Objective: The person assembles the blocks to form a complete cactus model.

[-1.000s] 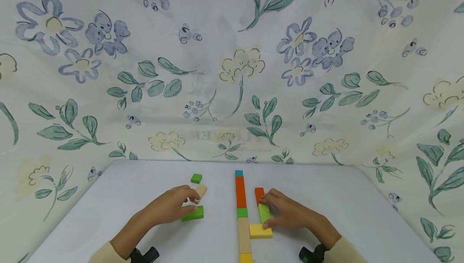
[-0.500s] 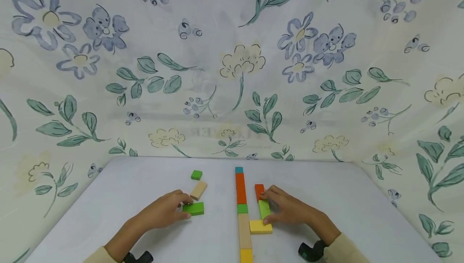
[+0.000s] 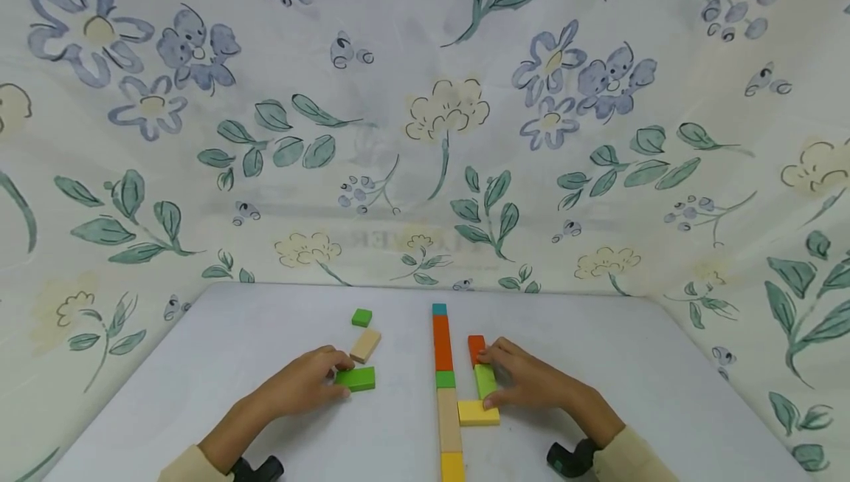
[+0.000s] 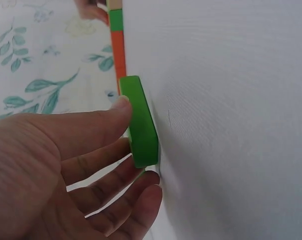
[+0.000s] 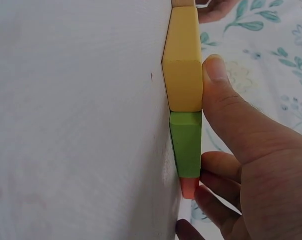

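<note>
My left hand (image 3: pixel 302 384) pinches the left end of a green rectangular block (image 3: pixel 358 379) between thumb and fingers. In the left wrist view the thumb lies on that green block (image 4: pixel 141 120). Just behind it are a beige block (image 3: pixel 365 345) and a smaller green block (image 3: pixel 361 317). My right hand (image 3: pixel 531 382) rests on blocks at the right: its thumb touches a yellow block (image 5: pixel 183 75), and its fingers lie by the joint of a light green block (image 5: pixel 186 145) and a red-orange block (image 3: pixel 475 348). These three stand end to end.
A straight row of blocks runs down the middle: blue (image 3: pixel 440 309), red-orange (image 3: pixel 442 342), green (image 3: pixel 446 379), beige (image 3: pixel 449 419) and yellow (image 3: pixel 452 467). The yellow block at the right touches this row. A floral cloth (image 3: pixel 425 172) hangs behind the white table (image 3: pixel 252 319).
My left hand has drawn back from the beige block to the left end of the green block and taken hold there. My right hand stays in place.
</note>
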Available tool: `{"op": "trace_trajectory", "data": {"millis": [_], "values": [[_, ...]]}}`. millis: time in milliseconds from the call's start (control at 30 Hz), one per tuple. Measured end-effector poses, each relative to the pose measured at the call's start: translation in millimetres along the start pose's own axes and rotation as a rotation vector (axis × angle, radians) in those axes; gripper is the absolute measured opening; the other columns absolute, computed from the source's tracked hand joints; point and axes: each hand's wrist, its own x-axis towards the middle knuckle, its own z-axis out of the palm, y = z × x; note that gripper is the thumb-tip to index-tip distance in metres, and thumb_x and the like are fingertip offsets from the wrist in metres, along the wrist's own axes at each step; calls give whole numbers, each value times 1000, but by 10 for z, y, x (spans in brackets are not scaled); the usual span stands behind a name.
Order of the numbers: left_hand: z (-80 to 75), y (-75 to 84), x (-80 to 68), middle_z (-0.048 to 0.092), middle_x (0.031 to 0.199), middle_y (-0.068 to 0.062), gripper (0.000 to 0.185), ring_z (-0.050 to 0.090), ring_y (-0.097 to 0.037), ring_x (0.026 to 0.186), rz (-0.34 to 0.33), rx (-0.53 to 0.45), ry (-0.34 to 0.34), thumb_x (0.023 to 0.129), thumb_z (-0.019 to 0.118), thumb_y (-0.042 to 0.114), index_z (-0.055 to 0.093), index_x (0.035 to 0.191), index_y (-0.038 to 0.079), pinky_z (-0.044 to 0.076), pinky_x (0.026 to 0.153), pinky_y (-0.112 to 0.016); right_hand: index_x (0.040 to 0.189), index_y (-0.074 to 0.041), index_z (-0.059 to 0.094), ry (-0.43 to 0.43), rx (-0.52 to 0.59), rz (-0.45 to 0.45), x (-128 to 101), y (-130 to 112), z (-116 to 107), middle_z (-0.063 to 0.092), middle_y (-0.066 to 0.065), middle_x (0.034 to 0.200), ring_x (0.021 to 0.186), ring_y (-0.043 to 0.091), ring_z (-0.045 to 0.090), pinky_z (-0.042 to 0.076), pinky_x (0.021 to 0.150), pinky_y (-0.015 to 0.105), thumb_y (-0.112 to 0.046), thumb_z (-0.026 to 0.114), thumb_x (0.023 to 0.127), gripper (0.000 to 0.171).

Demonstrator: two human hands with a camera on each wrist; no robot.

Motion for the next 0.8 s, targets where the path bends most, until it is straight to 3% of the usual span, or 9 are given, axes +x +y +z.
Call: {"op": "trace_trajectory", "data": {"millis": [500,800], "values": [[56,14,51,60,98,5,34,54,-8,86,-20,9,3,76,74,22,65,107,10,51,74,-28,130,-20,51,15,-7,-9,-28,4,7,43,-11,104,97,5,42,45,82,18,-61,67,69,75],[-28,40,62,57,88,8,29,49,-9,78,20,-7,9,78,73,19,67,105,12,44,63,-20,129,-22,51,5,-10,-8,-15,-2,-11,42,-10,102,95,5,43,45,79,18,-63,65,69,74]]}}
